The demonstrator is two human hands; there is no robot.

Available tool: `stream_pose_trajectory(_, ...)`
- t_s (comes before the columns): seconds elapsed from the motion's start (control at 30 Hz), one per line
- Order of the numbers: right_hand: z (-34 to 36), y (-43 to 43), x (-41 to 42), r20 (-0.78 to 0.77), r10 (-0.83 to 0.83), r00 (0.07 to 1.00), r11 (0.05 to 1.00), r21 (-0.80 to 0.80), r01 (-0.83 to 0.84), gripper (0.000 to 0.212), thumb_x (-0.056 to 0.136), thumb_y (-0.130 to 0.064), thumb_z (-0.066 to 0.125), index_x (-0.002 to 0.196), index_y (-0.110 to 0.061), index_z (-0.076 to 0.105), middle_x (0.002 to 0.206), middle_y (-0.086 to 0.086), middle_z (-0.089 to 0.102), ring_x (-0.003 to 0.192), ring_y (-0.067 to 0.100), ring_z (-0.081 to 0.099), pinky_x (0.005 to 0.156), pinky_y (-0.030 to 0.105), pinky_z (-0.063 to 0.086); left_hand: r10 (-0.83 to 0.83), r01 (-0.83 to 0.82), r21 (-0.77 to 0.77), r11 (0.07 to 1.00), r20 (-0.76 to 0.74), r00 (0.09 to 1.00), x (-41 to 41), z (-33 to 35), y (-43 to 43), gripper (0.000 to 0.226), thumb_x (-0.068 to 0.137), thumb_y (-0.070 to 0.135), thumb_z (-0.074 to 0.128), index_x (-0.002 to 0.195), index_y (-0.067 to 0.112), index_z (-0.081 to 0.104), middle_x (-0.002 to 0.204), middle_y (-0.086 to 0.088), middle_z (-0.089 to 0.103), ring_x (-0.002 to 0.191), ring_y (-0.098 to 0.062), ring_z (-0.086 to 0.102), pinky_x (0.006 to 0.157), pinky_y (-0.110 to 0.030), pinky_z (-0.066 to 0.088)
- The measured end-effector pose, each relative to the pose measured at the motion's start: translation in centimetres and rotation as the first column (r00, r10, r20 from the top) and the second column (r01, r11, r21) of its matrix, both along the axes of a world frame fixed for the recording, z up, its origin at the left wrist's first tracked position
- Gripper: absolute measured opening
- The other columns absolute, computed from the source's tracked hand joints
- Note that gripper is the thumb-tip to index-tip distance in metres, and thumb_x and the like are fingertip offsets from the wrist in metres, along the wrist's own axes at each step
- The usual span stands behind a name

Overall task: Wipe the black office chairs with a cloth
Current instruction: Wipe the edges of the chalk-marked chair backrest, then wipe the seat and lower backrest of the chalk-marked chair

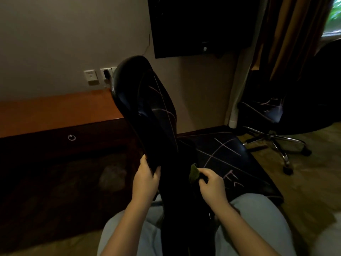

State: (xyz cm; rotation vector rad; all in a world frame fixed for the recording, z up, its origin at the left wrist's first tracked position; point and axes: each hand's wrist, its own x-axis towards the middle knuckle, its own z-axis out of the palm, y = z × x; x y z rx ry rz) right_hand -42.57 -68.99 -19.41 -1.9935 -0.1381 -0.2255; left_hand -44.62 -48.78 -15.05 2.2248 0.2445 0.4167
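Note:
A black office chair lies tipped in front of me, its backrest (147,111) slanting up to the left and its seat (230,159) to the right. Both carry pale chalk-like lines. My left hand (146,178) grips the lower edge of the backrest, fingers curled round it. My right hand (212,185) pinches a small dark green cloth (194,173) just above the gap between backrest and seat. A second black office chair (267,111) with similar marks on its seat stands upright at the right.
A wooden desk (60,111) with a drawer pull runs along the left wall under wall sockets (90,76). A dark screen (199,26) hangs on the wall above. Curtains (287,37) hang at the right. The second chair's chrome wheeled base (276,143) spreads over the carpet.

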Motion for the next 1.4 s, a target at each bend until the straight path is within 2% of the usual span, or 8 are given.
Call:
stream_pose_trajectory(0.2, -2.5, -1.8, -0.3, -0.045, -0.018, 0.999, 1.000, -0.018, 0.018, 0.039, 0.084, 0.011, 0.058, 0.110, -0.016, 0.070, 0.097, -0.020, 0.061, 0.091, -0.013, 0.054, 0.087, 0.001, 0.042, 0.052, -0.052, -0.003, 0.999, 0.016, 0.999, 1.4, -0.2, 0.0, 0.040, 0.097, 0.022, 0.054, 0.134, 0.015, 0.041, 0.088, 0.017, 0.055, 0.069, 0.003, 0.052, 0.054, -0.016, 0.040)
stream_pose_trajectory(0.37, -3.9, -3.3, -0.8, -0.100, -0.054, 0.994, 0.999, -0.012, 0.053, 0.039, 0.085, 0.011, 0.057, 0.106, -0.020, 0.069, 0.097, -0.021, 0.061, 0.091, -0.015, 0.054, 0.084, 0.000, 0.041, 0.090, -0.092, -0.037, 0.995, -0.053, 0.995, 3.4, 0.1, 1.8, 0.043, 0.099, 0.021, 0.050, 0.140, 0.016, 0.037, 0.112, -0.002, 0.061, 0.098, -0.025, 0.061, 0.065, -0.030, 0.044)
stream_pose_trajectory(0.63, -4.9, -5.2, -1.4, -0.156, -0.091, 0.984, 0.995, -0.052, 0.084, 0.036, 0.087, 0.007, 0.057, 0.105, -0.022, 0.067, 0.095, -0.024, 0.057, 0.088, -0.011, 0.053, 0.081, -0.001, 0.038, 0.232, -0.229, 0.042, 0.973, -0.231, 0.945, 3.6, -2.8, 4.1, 0.047, 0.101, 0.018, 0.045, 0.144, 0.004, 0.036, 0.134, -0.021, 0.053, 0.123, -0.037, 0.050, 0.092, -0.040, 0.041)
stream_pose_trajectory(0.8, -6.1, -5.5, -2.4, -0.150, -0.118, 0.982, 0.991, -0.086, 0.106, 0.036, 0.087, 0.009, 0.056, 0.110, -0.015, 0.068, 0.095, -0.017, 0.056, 0.086, -0.006, 0.051, 0.071, -0.006, 0.035, 0.083, -0.085, 0.008, 0.996, -0.309, 0.947, 1.4, -7.5, 2.9, 0.039, 0.098, 0.018, 0.050, 0.136, 0.008, 0.048, 0.130, -0.012, 0.059, 0.116, -0.027, 0.056, 0.091, -0.033, 0.042)
stream_pose_trajectory(0.93, -7.5, -6.3, -3.8, -0.187, -0.143, 0.972, 0.986, -0.115, 0.123, 0.035, 0.088, 0.008, 0.055, 0.114, -0.011, 0.068, 0.103, -0.008, 0.060, 0.100, 0.007, 0.056, 0.083, 0.007, 0.037, -0.041, 0.053, 0.031, 0.998, -0.310, 0.950, -0.3, -8.9, 0.3, 0.036, 0.099, 0.019, 0.048, 0.135, 0.014, 0.050, 0.112, -0.001, 0.063, 0.084, -0.008, 0.058, 0.077, -0.026, 0.044)
stream_pose_trajectory(1.07, -8.6, -7.6, -5.3, -0.212, -0.191, 0.958, 0.976, -0.143, 0.163, 0.035, 0.088, 0.008, 0.055, 0.116, -0.010, 0.067, 0.112, 0.001, 0.063, 0.104, 0.011, 0.056, 0.090, 0.019, 0.039, -0.122, 0.156, 0.081, 0.984, -0.324, 0.938, -1.1, -10.4, -2.4, 0.036, 0.098, 0.020, 0.050, 0.134, 0.017, 0.051, 0.121, -0.004, 0.063, 0.101, -0.013, 0.060, 0.081, -0.025, 0.047)
stream_pose_trajectory(1.17, -9.0, -8.5, -5.7, -0.207, -0.250, 0.946, 0.966, -0.128, 0.227, 0.034, 0.088, 0.008, 0.054, 0.115, -0.009, 0.067, 0.113, 0.004, 0.064, 0.103, 0.011, 0.055, 0.092, 0.021, 0.039, -0.190, 0.237, 0.098, 0.966, -0.350, 0.917, -1.5, -11.6, -4.3, 0.037, 0.098, 0.021, 0.051, 0.135, 0.019, 0.050, 0.123, -0.001, 0.061, 0.102, -0.014, 0.061, 0.079, -0.022, 0.049)
stream_pose_trajectory(1.4, -9.5, -7.8, -4.9, -0.228, -0.263, 0.937, 0.963, 0.000, 0.270, 0.034, 0.088, 0.008, 0.055, 0.115, -0.009, 0.066, 0.112, 0.003, 0.064, 0.102, 0.007, 0.052, 0.092, 0.019, 0.038, -0.287, 0.349, 0.120, 0.929, -0.358, 0.888, -2.1, -13.9, -8.4, 0.042, 0.094, 0.021, 0.056, 0.135, 0.016, 0.050, 0.130, -0.002, 0.059, 0.123, -0.019, 0.053, 0.100, -0.032, 0.045)
